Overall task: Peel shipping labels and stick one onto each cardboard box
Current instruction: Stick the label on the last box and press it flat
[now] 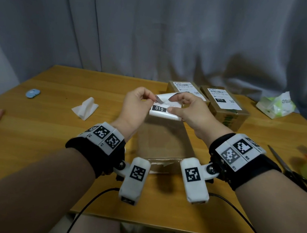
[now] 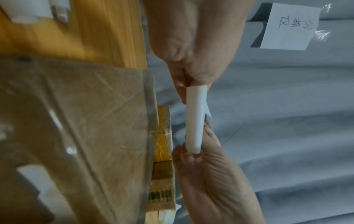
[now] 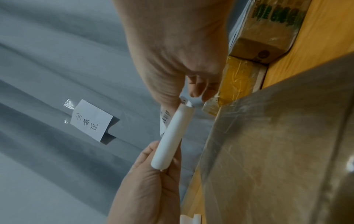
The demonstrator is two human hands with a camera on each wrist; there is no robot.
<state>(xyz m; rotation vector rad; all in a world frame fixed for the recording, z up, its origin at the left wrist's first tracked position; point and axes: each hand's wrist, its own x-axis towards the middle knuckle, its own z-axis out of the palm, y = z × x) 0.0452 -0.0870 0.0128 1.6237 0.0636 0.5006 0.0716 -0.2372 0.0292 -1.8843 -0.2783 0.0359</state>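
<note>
Overhead, the left hand point(image 1: 135, 103) pinches a peeled corner of the label point(image 1: 163, 110) while the right hand point(image 1: 190, 110) grips its other end, above the unlabeled box point(image 1: 165, 142). Both wrist views show the label point(image 2: 195, 119) curled, fingers point(image 3: 147, 153) clamped on it, beside the two labeled boxes point(image 3: 268, 30)

You wore black wrist straps point(image 1: 82, 147) carrying white marker plates point(image 1: 239, 152), with a white camera pod point(image 1: 135, 178) and black cable point(image 1: 92, 198) below each.

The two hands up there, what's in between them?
The shipping label, half peeled, held by the left hand and right hand; the head view shows it.
</note>
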